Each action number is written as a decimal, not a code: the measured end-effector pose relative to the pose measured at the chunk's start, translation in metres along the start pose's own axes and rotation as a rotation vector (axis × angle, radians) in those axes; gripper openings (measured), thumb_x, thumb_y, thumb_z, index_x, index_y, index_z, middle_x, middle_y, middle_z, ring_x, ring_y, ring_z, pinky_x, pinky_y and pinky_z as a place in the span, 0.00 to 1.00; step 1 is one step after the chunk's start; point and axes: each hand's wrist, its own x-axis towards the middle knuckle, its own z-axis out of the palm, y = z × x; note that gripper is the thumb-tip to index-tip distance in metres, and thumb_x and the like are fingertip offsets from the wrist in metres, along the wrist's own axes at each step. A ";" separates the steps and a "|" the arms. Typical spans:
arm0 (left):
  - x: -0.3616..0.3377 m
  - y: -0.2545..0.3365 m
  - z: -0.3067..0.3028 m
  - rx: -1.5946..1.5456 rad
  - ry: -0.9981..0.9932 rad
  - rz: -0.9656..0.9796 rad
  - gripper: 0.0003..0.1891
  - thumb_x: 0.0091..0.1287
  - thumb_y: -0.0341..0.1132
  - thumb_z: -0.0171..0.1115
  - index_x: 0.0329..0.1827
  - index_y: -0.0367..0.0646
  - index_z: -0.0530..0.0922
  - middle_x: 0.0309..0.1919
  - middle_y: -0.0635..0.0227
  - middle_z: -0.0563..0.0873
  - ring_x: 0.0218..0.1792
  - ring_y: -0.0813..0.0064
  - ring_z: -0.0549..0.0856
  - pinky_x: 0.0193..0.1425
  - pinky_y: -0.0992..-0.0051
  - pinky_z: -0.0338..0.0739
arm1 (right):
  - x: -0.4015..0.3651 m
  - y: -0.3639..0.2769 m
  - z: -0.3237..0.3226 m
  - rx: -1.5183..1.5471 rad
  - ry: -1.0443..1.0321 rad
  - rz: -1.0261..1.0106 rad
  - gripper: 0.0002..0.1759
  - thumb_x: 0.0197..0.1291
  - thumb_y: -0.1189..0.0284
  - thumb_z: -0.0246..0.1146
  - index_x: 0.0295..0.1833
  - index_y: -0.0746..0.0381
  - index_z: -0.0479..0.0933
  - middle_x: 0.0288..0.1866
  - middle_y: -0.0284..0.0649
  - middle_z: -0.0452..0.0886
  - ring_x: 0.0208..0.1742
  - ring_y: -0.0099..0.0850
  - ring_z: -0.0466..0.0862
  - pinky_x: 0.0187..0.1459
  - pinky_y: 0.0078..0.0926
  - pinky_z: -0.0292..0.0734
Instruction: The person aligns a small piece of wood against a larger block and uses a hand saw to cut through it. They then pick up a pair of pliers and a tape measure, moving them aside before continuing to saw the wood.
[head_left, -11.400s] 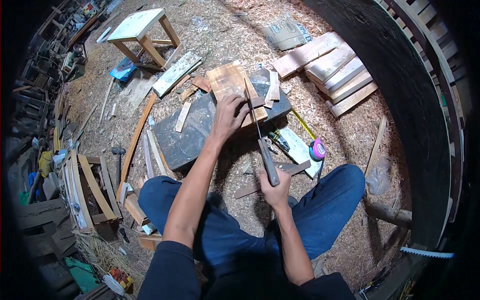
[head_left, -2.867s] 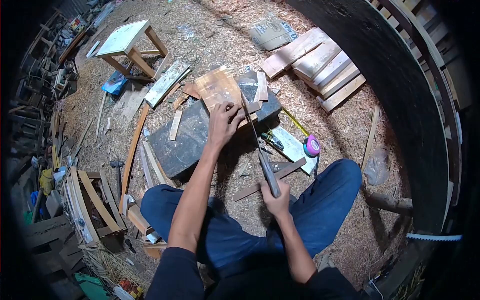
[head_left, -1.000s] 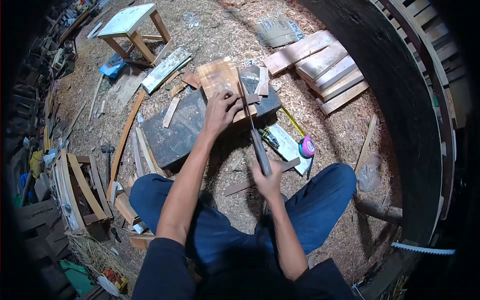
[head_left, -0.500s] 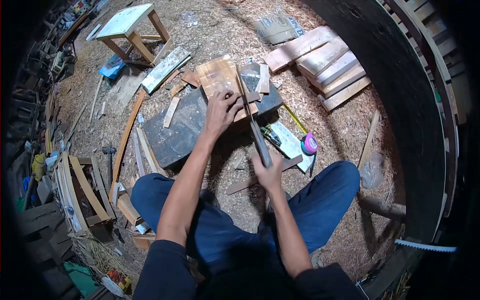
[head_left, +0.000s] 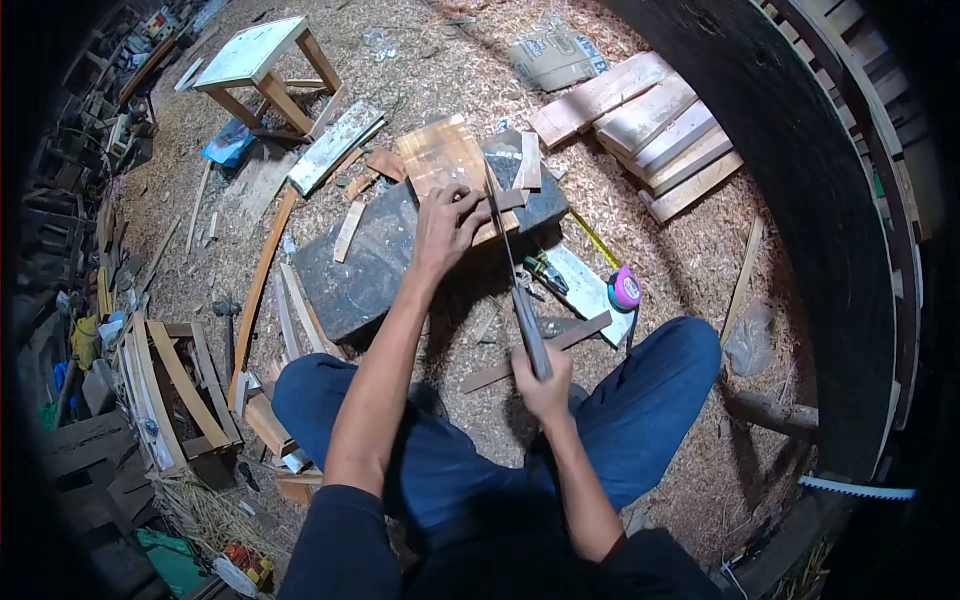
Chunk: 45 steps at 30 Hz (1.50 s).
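My right hand [head_left: 543,384] is closed around the handle of a hand saw [head_left: 527,318] close to my knees. The saw's thin blade runs forward, its edge against a short brown wooden strip [head_left: 510,199]. With curled fingers, my left hand [head_left: 446,228] holds that strip down on a light wooden board [head_left: 440,155]; the fingertips are partly hidden. The board rests on a dark, worn block [head_left: 365,270]. A second brown strip [head_left: 485,377] lies low, partly behind my right hand.
Right of the block, a pink and teal tape measure [head_left: 625,290] and pliers [head_left: 548,272] lie on a pale board [head_left: 580,278]. Stacked planks [head_left: 650,130] sit at the upper right. A small table [head_left: 250,55] stands upper left, a hammer [head_left: 226,325] below it. Shavings cover the floor.
My right hand has drawn the saw back toward my body. My left hand stays on the strip and board. The whole view has shifted slightly.
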 end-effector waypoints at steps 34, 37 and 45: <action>-0.004 -0.007 -0.004 0.098 0.024 0.005 0.16 0.63 0.39 0.68 0.51 0.41 0.85 0.45 0.58 0.83 0.48 0.55 0.79 0.55 0.61 0.74 | 0.006 -0.001 -0.029 -0.093 -0.061 0.077 0.19 0.62 0.69 0.67 0.22 0.65 0.70 0.15 0.34 0.64 0.18 0.22 0.64 0.21 0.29 0.60; -0.011 0.001 -0.008 0.125 -0.019 0.030 0.16 0.63 0.39 0.68 0.51 0.42 0.85 0.45 0.60 0.83 0.48 0.56 0.79 0.55 0.61 0.74 | 0.006 0.005 -0.024 -0.085 -0.023 0.105 0.20 0.62 0.68 0.67 0.21 0.65 0.69 0.14 0.35 0.64 0.18 0.23 0.64 0.22 0.29 0.60; -0.022 0.018 -0.009 0.132 -0.079 0.048 0.17 0.63 0.40 0.68 0.52 0.44 0.85 0.46 0.62 0.83 0.50 0.58 0.79 0.57 0.62 0.73 | 0.007 0.012 -0.006 -0.046 -0.044 0.167 0.19 0.63 0.68 0.66 0.23 0.65 0.70 0.15 0.36 0.64 0.19 0.23 0.64 0.22 0.31 0.61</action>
